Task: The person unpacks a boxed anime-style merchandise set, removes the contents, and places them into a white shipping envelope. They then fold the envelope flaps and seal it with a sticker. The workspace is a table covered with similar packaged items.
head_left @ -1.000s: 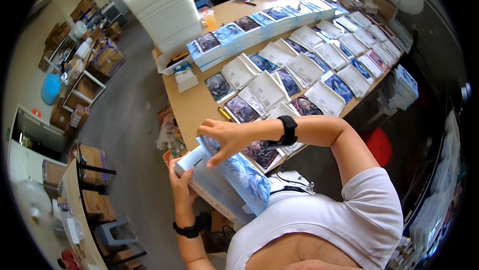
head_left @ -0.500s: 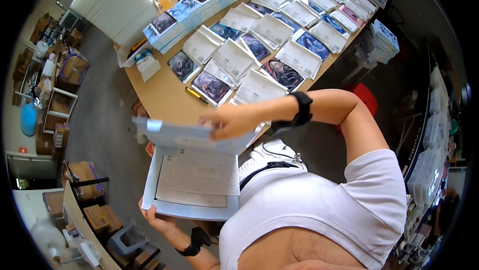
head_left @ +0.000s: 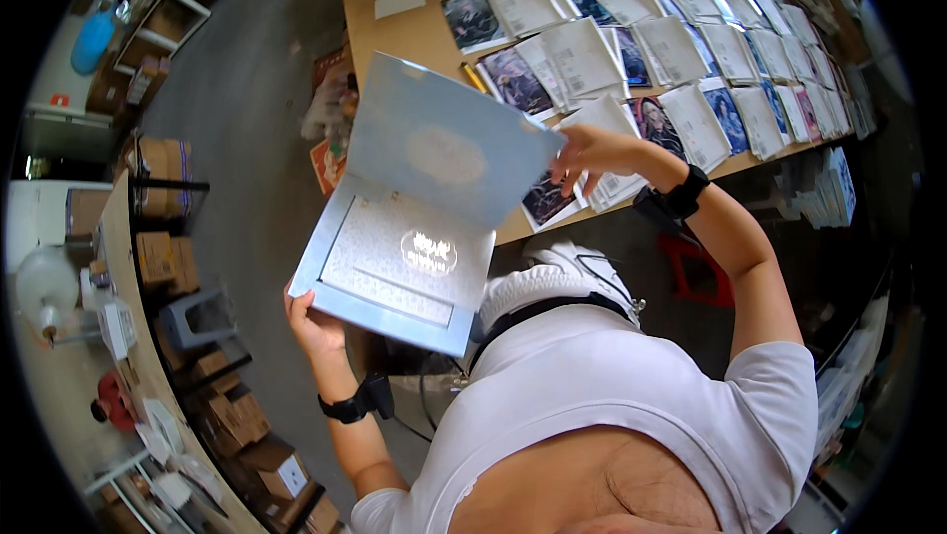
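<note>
A shallow light-blue box [head_left: 395, 315] is held in front of me, tilted, with its hinged lid [head_left: 395, 110] raised. Inside lies a pale patterned sheet or packet [head_left: 370, 238] with a shiny oval print. My left hand [head_left: 318, 329] grips the box's lower left corner, thumb on the rim and the other fingers beneath. At the lid's right corner is my right hand [head_left: 604, 151], its fingers apart and slightly bent; the fingertips are at the lid's edge, and I cannot tell whether they press on it.
Beyond the box, a wooden table [head_left: 380, 36] carries rows of white packets [head_left: 582, 56] and illustrated cards [head_left: 515, 78]. A yellow pen [head_left: 473, 77] lies among them. A red stool [head_left: 695, 268] stands under the table's right side. Cardboard boxes [head_left: 163, 174] line the left.
The lid has swung further up, so more of the inside shows. My right hand has moved from above the lid to its right corner. The view has shifted; my left hand keeps its hold.
</note>
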Tool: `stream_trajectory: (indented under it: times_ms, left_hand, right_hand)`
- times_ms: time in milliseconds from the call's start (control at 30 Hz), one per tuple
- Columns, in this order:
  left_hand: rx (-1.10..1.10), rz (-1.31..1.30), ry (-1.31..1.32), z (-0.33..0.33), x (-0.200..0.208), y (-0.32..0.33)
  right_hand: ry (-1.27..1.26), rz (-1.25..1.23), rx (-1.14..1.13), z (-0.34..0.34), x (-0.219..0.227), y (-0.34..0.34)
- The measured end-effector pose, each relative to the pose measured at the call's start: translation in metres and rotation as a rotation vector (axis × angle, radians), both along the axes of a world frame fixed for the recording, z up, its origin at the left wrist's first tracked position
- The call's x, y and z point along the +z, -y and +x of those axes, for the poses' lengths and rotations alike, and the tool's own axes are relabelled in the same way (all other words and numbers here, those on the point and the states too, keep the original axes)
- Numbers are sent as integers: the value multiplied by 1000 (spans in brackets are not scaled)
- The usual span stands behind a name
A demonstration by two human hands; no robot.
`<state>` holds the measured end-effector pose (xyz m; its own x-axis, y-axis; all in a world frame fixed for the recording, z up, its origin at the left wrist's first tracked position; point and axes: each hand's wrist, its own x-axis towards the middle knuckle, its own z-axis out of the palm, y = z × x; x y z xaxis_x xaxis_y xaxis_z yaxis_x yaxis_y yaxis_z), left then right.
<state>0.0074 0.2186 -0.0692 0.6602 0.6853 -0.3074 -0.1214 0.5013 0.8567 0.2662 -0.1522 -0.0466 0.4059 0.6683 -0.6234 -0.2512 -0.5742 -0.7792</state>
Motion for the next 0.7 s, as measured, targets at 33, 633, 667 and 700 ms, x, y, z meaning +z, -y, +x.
stream_trajectory:
  times_ms: [33, 633, 667, 700]
  left_hand:
    - [24, -37, 20, -2, -8, -1]
    - [221, -510, 92, -14, -160, 13]
    - [204, -521, 105, -17, -165, 15]
    - [183, -530, 119, -16, -162, 18]
  right_hand:
    - [-107, 78, -74, 8, -16, 0]
    - [764, -3, 223, -32, -133, -127]
    - [835, -19, 295, -38, -140, -132]
    - [906, -33, 364, -43, -144, -138]
